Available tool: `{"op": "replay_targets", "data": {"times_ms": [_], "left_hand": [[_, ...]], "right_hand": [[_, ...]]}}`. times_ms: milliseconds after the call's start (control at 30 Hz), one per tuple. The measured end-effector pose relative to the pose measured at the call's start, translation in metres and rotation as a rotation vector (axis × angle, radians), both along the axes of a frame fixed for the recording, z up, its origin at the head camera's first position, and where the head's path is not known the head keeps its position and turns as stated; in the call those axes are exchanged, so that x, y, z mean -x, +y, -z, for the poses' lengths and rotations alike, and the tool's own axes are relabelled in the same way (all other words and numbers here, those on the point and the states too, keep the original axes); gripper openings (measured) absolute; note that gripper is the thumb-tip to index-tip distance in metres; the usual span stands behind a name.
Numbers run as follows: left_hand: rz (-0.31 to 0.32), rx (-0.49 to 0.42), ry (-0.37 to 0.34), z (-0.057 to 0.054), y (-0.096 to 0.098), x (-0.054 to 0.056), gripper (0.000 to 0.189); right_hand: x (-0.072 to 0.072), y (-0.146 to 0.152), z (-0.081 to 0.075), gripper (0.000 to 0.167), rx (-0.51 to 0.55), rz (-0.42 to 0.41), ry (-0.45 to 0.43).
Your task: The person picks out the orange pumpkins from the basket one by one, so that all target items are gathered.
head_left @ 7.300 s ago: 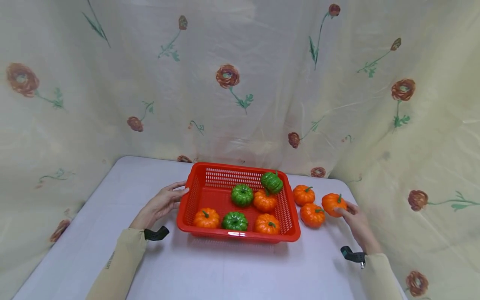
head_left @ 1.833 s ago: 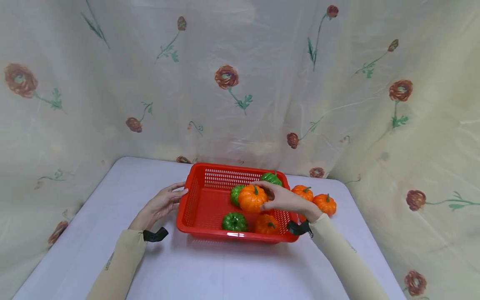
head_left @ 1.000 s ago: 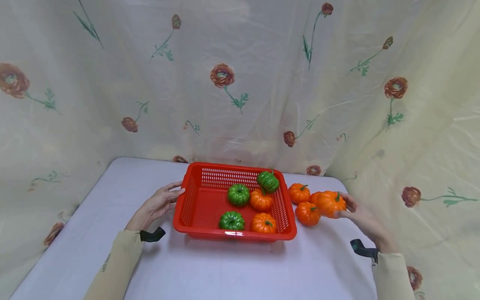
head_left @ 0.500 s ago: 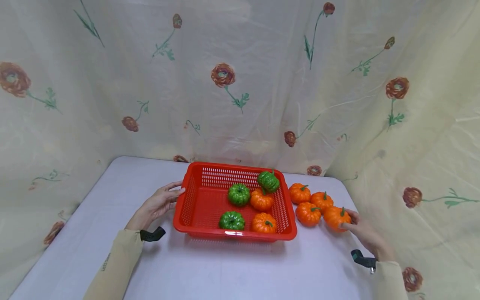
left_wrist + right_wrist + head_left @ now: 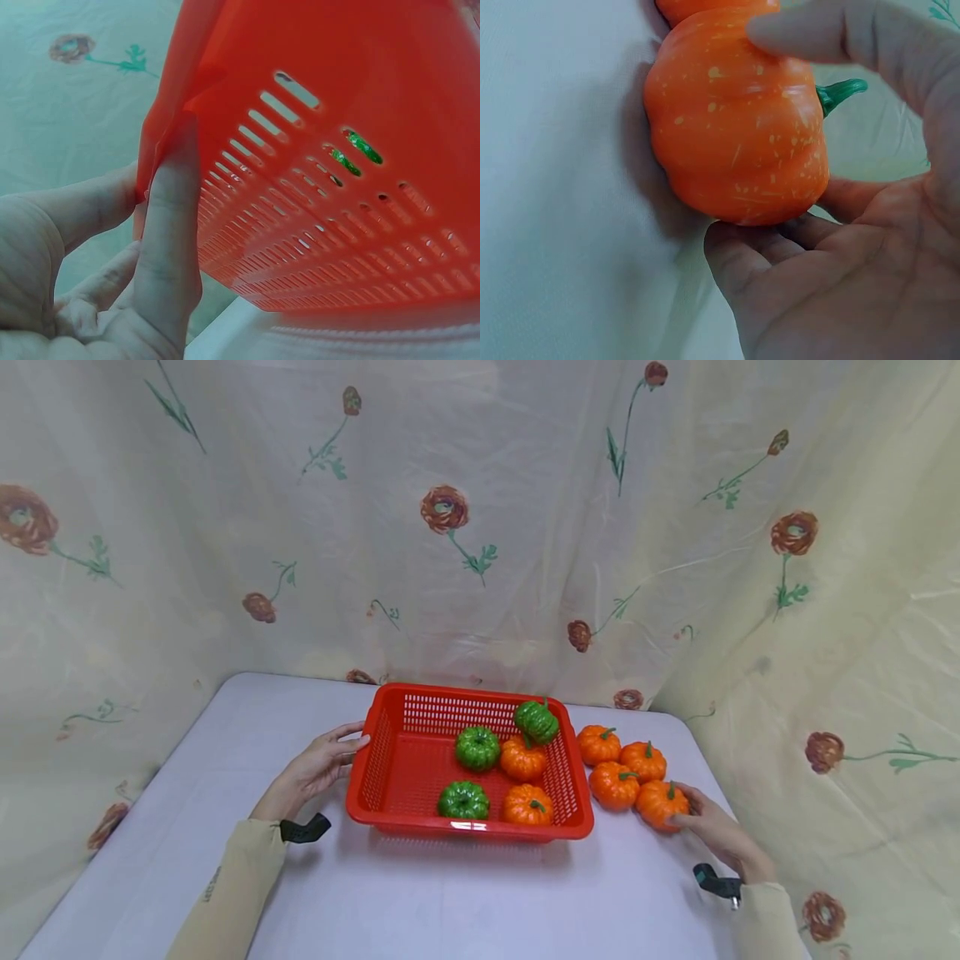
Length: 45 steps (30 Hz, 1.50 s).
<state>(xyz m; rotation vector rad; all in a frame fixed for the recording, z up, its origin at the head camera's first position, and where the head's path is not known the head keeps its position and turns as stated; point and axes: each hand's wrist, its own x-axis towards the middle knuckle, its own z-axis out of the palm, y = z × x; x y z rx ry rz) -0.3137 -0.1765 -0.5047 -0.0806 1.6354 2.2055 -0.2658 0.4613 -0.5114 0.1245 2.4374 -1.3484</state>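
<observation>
My left hand [image 5: 318, 768] pinches the left rim of a red plastic basket [image 5: 471, 832], thumb on one side and fingers on the other in the left wrist view. My right hand [image 5: 716, 831] grips a small orange pumpkin [image 5: 660, 807] with a green stem, right of the basket on the table. In the right wrist view the thumb lies over this pumpkin [image 5: 739, 127] and the fingertips press its opposite side. It sits close against other orange pumpkins [image 5: 615, 786]. Inside the basket are two orange pumpkins [image 5: 528, 807] and three green ones [image 5: 463, 802].
A white-covered table [image 5: 442, 902] carries everything. Behind it and to the right hangs a flowered curtain [image 5: 525, 568]. One green pumpkin [image 5: 536, 722] leans on top of an orange one at the basket's back right corner.
An orange pumpkin from the basket's front left has gone in my right hand to the table on the right, then slid left against the others. My left hand stays on the rim.
</observation>
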Motion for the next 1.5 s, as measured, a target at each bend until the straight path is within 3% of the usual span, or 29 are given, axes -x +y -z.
{"op": "replay_targets", "data": {"times_ms": [300, 767, 1000, 1200, 1367, 1500], "left_hand": [[0.001, -0.012, -0.006, 0.003, -0.001, 0.000, 0.077], [0.003, 0.018, 0.012, -0.001, 0.000, 0.004, 0.073], [-0.008, 0.013, 0.008, -0.001, -0.001, 0.002, 0.073], [-0.014, 0.009, -0.005, 0.000, -0.001, 0.002, 0.075], [-0.013, 0.005, -0.006, 0.001, -0.001, 0.001, 0.076], [-0.012, -0.008, 0.001, 0.001, -0.001, 0.000, 0.075]], "right_hand": [[0.001, 0.002, -0.007, 0.093, -0.014, -0.003, 0.035], [-0.004, -0.032, -0.064, 0.092, -0.112, -0.082, 0.248], [0.001, -0.076, -0.098, 0.078, -0.153, -0.251, 0.289], [0.009, -0.115, -0.113, 0.071, -0.183, -0.409, 0.291], [0.018, -0.148, -0.122, 0.072, -0.194, -0.550, 0.219], [0.028, -0.173, -0.120, 0.071, -0.224, -0.654, 0.132]]}}
